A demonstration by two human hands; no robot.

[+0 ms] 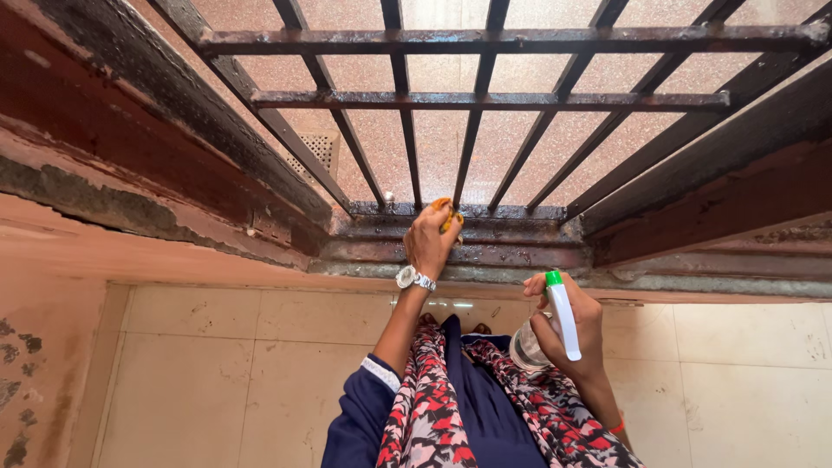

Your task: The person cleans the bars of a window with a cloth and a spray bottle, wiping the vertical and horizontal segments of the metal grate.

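While the left hand [429, 238] presses an orange cloth [447, 211] against the bottom rail of the dark window grille [468, 100], fingers curled around it, the right hand [574, 329] grips a clear spray bottle [530, 347], its white nozzle green-tipped, below the sill.
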